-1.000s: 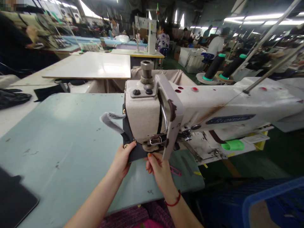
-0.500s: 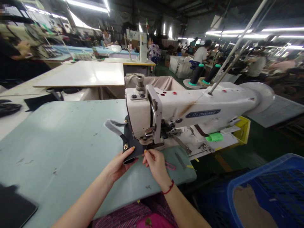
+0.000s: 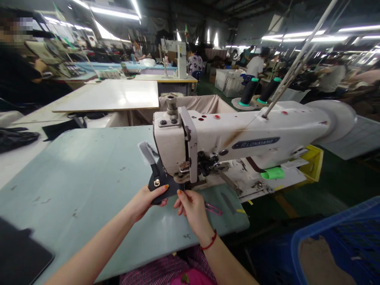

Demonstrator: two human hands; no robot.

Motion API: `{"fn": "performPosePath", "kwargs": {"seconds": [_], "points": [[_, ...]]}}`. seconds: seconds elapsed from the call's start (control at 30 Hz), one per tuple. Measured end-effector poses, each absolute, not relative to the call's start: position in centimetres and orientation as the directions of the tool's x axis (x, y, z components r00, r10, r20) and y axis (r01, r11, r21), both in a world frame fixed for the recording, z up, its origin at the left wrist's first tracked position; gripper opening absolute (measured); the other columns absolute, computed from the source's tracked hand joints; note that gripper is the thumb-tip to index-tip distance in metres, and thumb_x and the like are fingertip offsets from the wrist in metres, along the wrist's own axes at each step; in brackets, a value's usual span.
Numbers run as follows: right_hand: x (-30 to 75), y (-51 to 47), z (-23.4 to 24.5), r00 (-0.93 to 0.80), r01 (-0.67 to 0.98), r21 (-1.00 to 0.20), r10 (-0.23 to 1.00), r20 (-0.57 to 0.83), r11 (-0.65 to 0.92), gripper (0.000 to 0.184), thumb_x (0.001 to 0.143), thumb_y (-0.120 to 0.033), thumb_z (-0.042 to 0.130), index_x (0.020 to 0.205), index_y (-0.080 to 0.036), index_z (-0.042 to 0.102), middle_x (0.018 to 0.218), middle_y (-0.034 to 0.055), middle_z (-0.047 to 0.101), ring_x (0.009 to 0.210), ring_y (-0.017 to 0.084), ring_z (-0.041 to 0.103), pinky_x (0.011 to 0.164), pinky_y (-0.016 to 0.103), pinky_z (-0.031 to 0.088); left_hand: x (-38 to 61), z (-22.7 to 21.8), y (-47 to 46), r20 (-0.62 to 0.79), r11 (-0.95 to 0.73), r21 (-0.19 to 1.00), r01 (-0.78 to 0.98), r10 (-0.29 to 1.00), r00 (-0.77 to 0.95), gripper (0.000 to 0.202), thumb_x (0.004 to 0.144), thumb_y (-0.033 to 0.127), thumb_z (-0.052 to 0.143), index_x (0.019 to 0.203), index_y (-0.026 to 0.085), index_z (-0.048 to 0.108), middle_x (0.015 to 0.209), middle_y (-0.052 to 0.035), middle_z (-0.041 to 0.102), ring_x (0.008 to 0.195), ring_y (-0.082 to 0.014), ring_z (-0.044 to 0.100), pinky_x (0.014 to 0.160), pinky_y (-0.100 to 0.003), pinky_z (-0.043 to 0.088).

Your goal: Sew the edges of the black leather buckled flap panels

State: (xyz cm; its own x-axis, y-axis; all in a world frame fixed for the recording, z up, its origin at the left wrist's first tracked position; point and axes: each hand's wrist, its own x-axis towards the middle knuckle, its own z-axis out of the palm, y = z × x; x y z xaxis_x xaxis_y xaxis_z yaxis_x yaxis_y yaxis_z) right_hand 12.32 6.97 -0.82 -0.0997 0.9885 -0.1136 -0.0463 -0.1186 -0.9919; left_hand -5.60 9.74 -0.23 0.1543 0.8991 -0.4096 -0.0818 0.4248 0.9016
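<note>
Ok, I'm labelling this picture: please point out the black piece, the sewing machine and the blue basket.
Black piece (image 3: pixel 165 180), head view: its flat face.
Sewing machine (image 3: pixel 252 127), head view: its white body.
Blue basket (image 3: pixel 338 218), head view: its rim.

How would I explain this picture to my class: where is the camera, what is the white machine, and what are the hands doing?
The camera is worn on a person's head, looking forward and down at their own bare hands. The big white thing is a sewing machine. The left hand holds a dark piece with a gold-coloured fitting, partly under the machine's head. The right hand has its fingers at the edge; whether they grip it is unclear. On the pale green tabletop lie a pink item and another dark, flat piece.
</note>
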Motion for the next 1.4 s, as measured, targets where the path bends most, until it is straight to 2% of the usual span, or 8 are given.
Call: {"fn": "performPosePath", "kwargs": {"seconds": [0.2,0.4,0.67,0.97,1.4], "points": [[11.9,7.3,-1.2,-0.079,-0.074,-0.989,0.99,-0.118,-0.124,0.052,0.09,-0.056,0.054,0.06,-0.014,0.062,0.05,0.001,0.058,0.04,0.007,0.047,0.043,0.019,0.03,-5.6,-0.4,10.1,-0.414,0.427,0.898,-0.104,0.901,0.126,0.037,0.073,0.045,0.079,0.086,0.012,0.07,0.067,-0.0071,0.068,0.052,-0.0129,0.059,0.052,-0.022,0.049],[10.5,7.6,-1.5,-0.079,-0.145,-0.972,0.981,-0.175,-0.185,0.053,0.091,-0.057,0.049,0.063,-0.014,0.061,0.061,0.005,0.068,0.038,0.007,0.051,0.038,0.018,0.027,-6.0,-0.3,10.9,-0.388,0.403,0.908,-0.113,0.912,0.136,0.035,0.072,0.045,0.08,0.079,0.012,0.071,0.063,-0.0062,0.066,0.052,-0.012,0.057,0.052,-0.021,0.047],[8.4,7.6,-1.2,-0.018,-0.244,-0.944,0.974,-0.225,-0.223,0.048,0.093,-0.051,0.047,0.065,-0.014,0.06,0.064,0.007,0.071,0.039,0.007,0.054,0.037,0.016,0.027,-6.4,-0.6,11.5,-0.392,0.402,0.906,-0.134,0.915,0.098,0.035,0.068,0.044,0.082,0.079,0.013,0.072,0.062,-0.0052,0.066,0.05,-0.0126,0.057,0.049,-0.021,0.046],[8.1,7.9,-1.5,0.0,-0.232,-0.948,0.975,-0.223,-0.217,0.048,0.093,-0.048,0.046,0.06,-0.015,0.059,0.06,0.0054,0.069,0.038,0.008,0.053,0.037,0.017,0.026,-5.7,0.1,11.1,-0.379,0.383,0.908,-0.17,0.924,0.06,0.04,0.064,0.045,0.084,0.081,0.01,0.072,0.064,-0.0066,0.067,0.051,-0.0127,0.056,0.05,-0.023,0.047],[8.9,7.9,-1.3,-0.043,-0.201,-0.955,0.976,-0.215,-0.22,0.05,0.091,-0.051,0.047,0.056,-0.016,0.057,0.054,0.004,0.065,0.039,0.009,0.053,0.039,0.02,0.03,-4.2,-0.2,9.2,-0.372,0.33,0.903,-0.275,0.921,-0.113,0.038,0.062,0.042,0.086,0.079,0.011,0.07,0.064,-0.0049,0.066,0.051,-0.0125,0.058,0.051,-0.023,0.049]]}}
